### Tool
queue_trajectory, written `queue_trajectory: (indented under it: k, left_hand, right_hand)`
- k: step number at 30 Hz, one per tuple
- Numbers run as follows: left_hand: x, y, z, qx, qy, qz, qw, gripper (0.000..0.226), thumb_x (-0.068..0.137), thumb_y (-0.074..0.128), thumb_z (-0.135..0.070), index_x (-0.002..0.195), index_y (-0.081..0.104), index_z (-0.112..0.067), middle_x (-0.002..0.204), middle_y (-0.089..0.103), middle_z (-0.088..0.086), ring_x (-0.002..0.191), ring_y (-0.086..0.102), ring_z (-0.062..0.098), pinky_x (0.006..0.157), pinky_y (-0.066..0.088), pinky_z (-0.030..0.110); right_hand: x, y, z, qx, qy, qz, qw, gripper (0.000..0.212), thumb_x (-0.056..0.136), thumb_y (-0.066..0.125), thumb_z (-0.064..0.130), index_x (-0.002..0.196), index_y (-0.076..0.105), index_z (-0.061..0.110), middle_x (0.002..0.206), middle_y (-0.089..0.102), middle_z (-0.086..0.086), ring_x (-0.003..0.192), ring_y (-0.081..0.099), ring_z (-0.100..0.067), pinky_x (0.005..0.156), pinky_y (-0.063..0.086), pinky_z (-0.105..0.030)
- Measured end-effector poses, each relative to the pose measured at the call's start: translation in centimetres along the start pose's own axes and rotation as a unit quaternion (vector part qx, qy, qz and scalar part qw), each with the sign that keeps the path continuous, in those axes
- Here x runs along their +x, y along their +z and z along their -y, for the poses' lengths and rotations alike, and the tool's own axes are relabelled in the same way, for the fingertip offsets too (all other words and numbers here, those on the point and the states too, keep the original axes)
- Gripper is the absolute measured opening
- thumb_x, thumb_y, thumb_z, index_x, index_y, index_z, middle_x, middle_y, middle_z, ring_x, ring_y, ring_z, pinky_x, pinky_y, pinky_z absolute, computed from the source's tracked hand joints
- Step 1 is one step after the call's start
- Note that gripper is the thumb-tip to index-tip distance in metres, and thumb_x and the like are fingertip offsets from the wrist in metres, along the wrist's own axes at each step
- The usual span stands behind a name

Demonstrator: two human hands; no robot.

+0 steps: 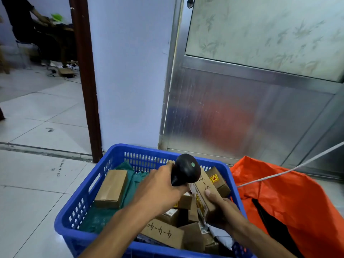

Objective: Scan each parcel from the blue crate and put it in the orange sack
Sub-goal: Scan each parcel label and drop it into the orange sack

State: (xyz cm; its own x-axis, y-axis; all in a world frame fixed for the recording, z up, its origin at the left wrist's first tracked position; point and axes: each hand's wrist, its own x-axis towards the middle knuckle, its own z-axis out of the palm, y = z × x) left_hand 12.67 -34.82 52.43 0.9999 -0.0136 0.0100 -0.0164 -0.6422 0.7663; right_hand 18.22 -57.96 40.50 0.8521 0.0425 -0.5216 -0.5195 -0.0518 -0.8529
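A blue crate (85, 198) stands on the floor, holding several cardboard parcels and green bags. My left hand (158, 189) grips a black handheld scanner (184, 169) above the crate, its head over a parcel. My right hand (221, 209) grips a long cardboard parcel (203, 187) with handwritten marks, tilted up over the crate's right side. The orange sack (290, 200) lies open on the floor just right of the crate.
A metal door with frosted glass (251, 108) stands behind the sack, and a grey cord (290, 169) crosses above it. A white wall and brown door frame (87, 90) stand behind the crate. A person in dark clothes (20, 17) is far left in another room.
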Motion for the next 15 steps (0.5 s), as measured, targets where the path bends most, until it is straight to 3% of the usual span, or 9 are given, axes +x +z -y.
queue_trajectory:
  k: [3,6,8,15]
  left_hand:
    - [0.0,0.5,-0.3,0.009,0.005,0.007,1.000,0.025,0.087,0.073,-0.035,0.111,0.065,-0.030,0.098,0.071,-0.012,0.096,0.067,0.009,0.090,0.057,0.040]
    - [0.0,1.0,-0.5,0.019,0.000,0.007,1.000,0.021,0.086,0.073,-0.034,0.105,0.065,-0.029,0.092,0.071,-0.010,0.091,0.068,0.011,0.087,0.058,0.042]
    - [0.0,1.2,-0.7,0.024,-0.003,0.006,1.000,0.018,0.085,0.072,-0.034,0.100,0.065,-0.028,0.089,0.072,-0.008,0.088,0.069,0.014,0.084,0.059,0.043]
    - [-0.1,2.2,-1.3,0.026,0.008,0.011,1.000,0.014,0.082,0.072,-0.034,0.093,0.065,-0.029,0.086,0.072,-0.009,0.088,0.069,0.013,0.084,0.059,0.043]
  right_hand:
    - [-2.2,-0.9,1.7,0.065,0.012,0.005,0.998,0.044,0.081,0.073,0.043,0.111,0.070,0.011,0.096,0.077,-0.013,0.095,0.071,-0.028,0.073,0.059,-0.039]
    - [-3.8,-2.0,2.8,0.117,0.023,0.000,0.993,0.039,0.086,0.069,0.043,0.111,0.069,0.012,0.091,0.077,-0.015,0.098,0.067,-0.032,0.087,0.058,-0.048]
    - [-4.5,-2.5,3.4,0.153,0.035,-0.016,0.987,0.040,0.087,0.069,0.043,0.112,0.069,0.012,0.099,0.073,-0.019,0.099,0.065,-0.033,0.096,0.053,-0.053]
    - [-6.9,-4.3,4.4,0.237,0.073,-0.034,0.968,0.055,0.080,0.074,0.048,0.115,0.069,0.006,0.122,0.060,-0.026,0.110,0.062,-0.040,0.080,0.058,-0.053]
